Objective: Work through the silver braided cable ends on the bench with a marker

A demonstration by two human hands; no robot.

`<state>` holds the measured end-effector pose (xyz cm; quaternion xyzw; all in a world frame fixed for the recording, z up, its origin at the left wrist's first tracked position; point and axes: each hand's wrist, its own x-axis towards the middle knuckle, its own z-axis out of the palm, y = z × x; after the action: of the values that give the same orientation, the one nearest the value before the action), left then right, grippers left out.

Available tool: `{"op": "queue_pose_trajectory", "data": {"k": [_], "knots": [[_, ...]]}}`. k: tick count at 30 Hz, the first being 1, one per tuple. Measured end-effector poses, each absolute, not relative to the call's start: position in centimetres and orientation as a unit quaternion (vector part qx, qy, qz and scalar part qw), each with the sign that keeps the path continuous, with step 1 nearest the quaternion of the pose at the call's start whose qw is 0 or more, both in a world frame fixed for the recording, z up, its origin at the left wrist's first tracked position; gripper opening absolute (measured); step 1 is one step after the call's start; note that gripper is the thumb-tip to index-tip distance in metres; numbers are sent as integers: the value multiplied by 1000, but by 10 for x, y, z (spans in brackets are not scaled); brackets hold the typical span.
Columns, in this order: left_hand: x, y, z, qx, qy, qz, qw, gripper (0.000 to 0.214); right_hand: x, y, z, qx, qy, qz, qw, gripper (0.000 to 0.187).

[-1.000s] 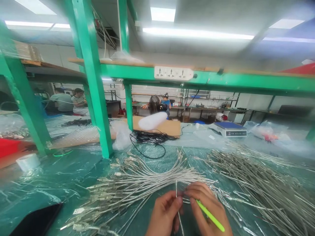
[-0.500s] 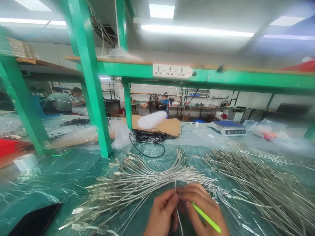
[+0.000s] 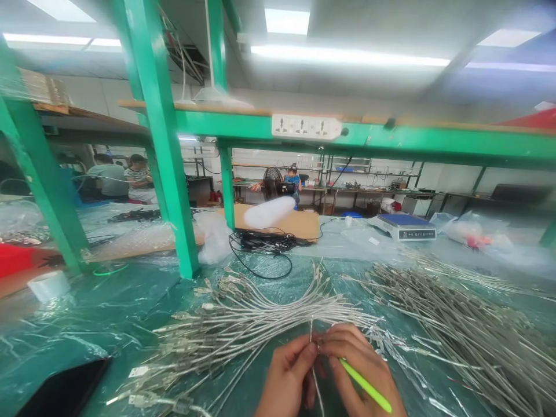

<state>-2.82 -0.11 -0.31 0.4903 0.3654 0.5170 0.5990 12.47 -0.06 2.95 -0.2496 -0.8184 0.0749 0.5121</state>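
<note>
My left hand (image 3: pixel 290 370) pinches a thin silvery cable (image 3: pixel 318 385), its upper end poking up above the thumb. Close against it, my right hand (image 3: pixel 358 365) is closed around a bright yellow-green pen-like tool (image 3: pixel 365 384), whose rear end sticks out toward the lower right. The right fingertips meet the cable beside the left thumb; the tool's tip is hidden by the fingers. Just beyond both hands lies a spread bundle of silvery USB cables (image 3: pixel 269 315) on the green table covering. To the right is a larger pile of similar cables (image 3: pixel 469 330).
A black phone-like slab (image 3: pixel 65 388) lies at lower left, with a white tape roll (image 3: pixel 48 286) behind it. Coiled black cable (image 3: pixel 269 240), a white roll (image 3: pixel 269 212) and a scale (image 3: pixel 406 227) sit farther back. Green posts (image 3: pixel 167 145) and a shelf beam (image 3: pixel 243 124) frame the table.
Both hands keep the same grip on the cable and the yellow-green tool. The whole view has shifted very slightly; nothing else visibly differs.
</note>
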Motion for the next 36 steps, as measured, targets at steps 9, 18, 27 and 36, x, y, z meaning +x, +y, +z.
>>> {"op": "queue_pose_trajectory", "data": {"k": [9,18,27,36], "knots": [[-28,-2,-1,491,379,514,593,38,127,1,26,-265,-824,61,497,28],[-29,-3,1,517,384,500,580,42,125,-3,35,-259,-831,74,486,26],[-30,-1,-3,497,385,506,591,41,127,-2,33,-263,-823,52,501,27],[-31,1,-5,499,376,503,597,40,127,0,33,-264,-825,42,497,27]]}}
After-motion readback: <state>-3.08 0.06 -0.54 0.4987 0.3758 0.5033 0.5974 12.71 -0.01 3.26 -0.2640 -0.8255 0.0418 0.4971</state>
